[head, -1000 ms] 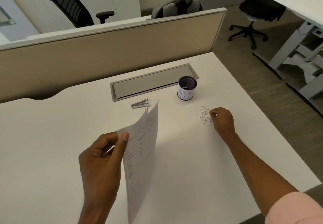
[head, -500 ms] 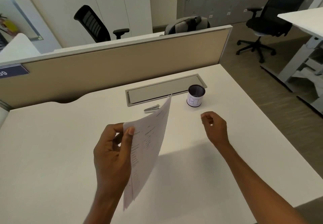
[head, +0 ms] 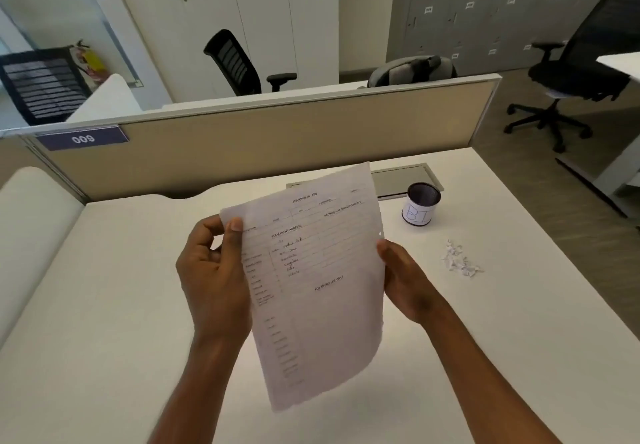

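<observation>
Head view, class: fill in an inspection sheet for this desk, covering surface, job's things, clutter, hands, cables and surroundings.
Surface: white desk, grey flap lid set in at the back.
Job's things: printed form, held in the air above the desk.
Clutter: mesh cup with a paper label; torn paper scraps right of the form.
Hands: left hand pinches the form's left edge; right hand holds its right edge.
Cables: nothing seen.
Surroundings: beige partition, office chairs, cabinets beyond.
</observation>
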